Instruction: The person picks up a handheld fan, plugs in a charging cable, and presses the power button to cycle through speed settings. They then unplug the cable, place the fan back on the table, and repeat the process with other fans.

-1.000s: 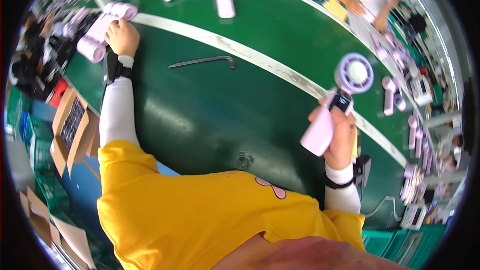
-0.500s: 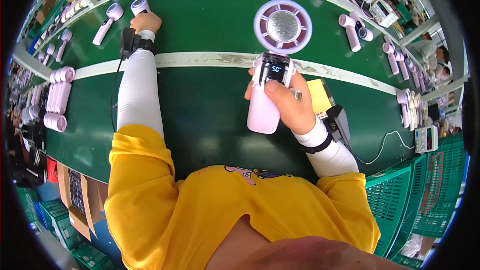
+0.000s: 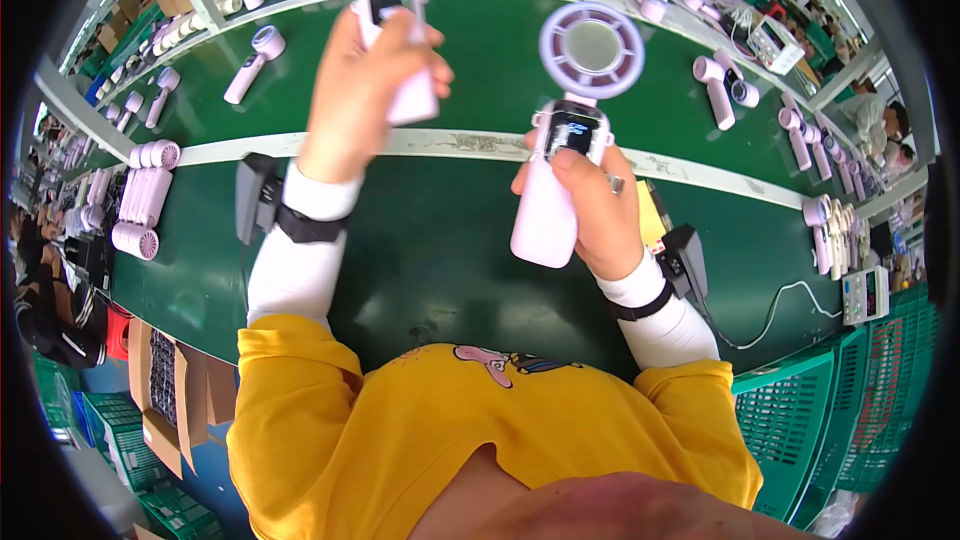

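Observation:
My left hand (image 3: 362,90) is closed around a pale pink handheld fan (image 3: 413,100), raised above the far part of the green bench. Its round head reaches the top edge of the picture, and the hand is a little smeared by motion. My right hand (image 3: 598,202) grips a second pink handheld fan (image 3: 543,230) upright, thumb at the dark panel below the head. A lit display shows on that panel. The ringed fan head (image 3: 592,45) has a shiny round centre. The two fans are apart.
Single fans lie on the far belt at left (image 3: 255,65) and right (image 3: 716,90). Stacked pink fans (image 3: 147,195) stand left; more (image 3: 822,235) stand right beside a small meter box (image 3: 864,295). Yellow paper (image 3: 650,218) lies behind my right wrist. Green crates (image 3: 785,420) are lower right.
My left hand has lifted a fan off the far left of the bench and brought it right and nearer. The right-hand fan has shifted slightly right. A co-worker's hand now shows at the top.

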A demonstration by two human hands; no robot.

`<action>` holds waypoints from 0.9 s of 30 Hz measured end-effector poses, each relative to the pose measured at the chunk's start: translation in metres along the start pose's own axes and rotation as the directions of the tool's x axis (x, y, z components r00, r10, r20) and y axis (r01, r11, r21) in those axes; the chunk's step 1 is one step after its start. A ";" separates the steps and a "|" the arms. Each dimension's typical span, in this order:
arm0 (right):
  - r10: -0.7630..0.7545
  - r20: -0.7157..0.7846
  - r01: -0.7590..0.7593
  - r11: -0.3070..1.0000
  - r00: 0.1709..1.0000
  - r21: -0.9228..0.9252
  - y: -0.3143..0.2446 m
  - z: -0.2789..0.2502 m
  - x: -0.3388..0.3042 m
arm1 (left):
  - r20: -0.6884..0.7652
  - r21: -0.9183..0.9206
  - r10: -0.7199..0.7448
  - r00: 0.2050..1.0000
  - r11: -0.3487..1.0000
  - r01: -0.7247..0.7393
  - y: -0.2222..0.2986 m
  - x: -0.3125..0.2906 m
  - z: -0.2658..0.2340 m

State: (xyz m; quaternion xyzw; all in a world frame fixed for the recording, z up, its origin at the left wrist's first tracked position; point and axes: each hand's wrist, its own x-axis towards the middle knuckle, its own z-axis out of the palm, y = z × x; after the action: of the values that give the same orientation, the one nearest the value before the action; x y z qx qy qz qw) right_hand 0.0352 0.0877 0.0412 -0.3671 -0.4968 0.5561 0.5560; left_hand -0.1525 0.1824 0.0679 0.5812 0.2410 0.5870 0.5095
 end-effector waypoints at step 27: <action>-0.317 0.048 0.320 0.945 0.947 -0.064 -0.040 -0.001 -0.037 | 0.361 -0.185 0.098 0.927 0.982 -0.032 0.045 -0.091 0.078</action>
State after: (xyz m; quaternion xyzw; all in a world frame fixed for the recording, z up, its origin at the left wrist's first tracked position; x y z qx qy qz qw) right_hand 0.0500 0.0466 0.0739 -0.2912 -0.5794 0.4476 0.6158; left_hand -0.1120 0.0623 0.0841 0.6416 0.0690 0.5031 0.5749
